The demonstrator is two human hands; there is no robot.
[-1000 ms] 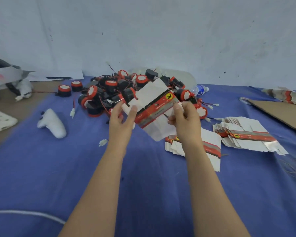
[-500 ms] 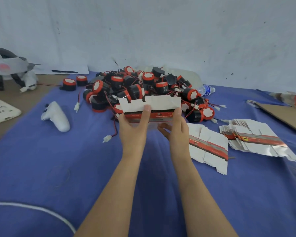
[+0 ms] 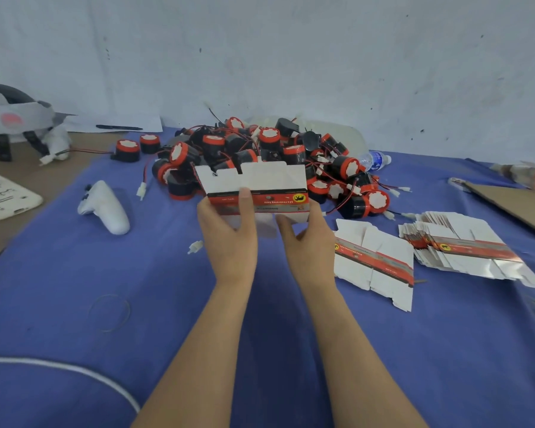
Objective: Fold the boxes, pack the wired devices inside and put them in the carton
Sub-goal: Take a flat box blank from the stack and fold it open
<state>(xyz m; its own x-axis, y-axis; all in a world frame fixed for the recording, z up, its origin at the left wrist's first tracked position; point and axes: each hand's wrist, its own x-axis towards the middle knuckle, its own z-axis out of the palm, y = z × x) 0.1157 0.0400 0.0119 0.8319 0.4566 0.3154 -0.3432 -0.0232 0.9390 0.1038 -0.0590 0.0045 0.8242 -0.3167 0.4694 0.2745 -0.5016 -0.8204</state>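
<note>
The box (image 3: 260,193), a tilted flat sheet a second ago, now sits level and is opening up above the worktop (image 3: 167,304). Folding has started, but nothing looks packed. The left hand (image 3: 229,236) and right hand (image 3: 309,242) each keep a grip on one end. The devices (image 3: 260,149) crowd just behind and flat boxes (image 3: 374,264) lie to the right, leaving room nearer the person.

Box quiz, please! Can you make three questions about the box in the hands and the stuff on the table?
1. True or false: the left hand grips the box.
2. The white controller lies where from the box? A left, B right, C inside it.
3. What colour is the cloth?
Key: 1 true; 2 A; 3 blue.
</note>
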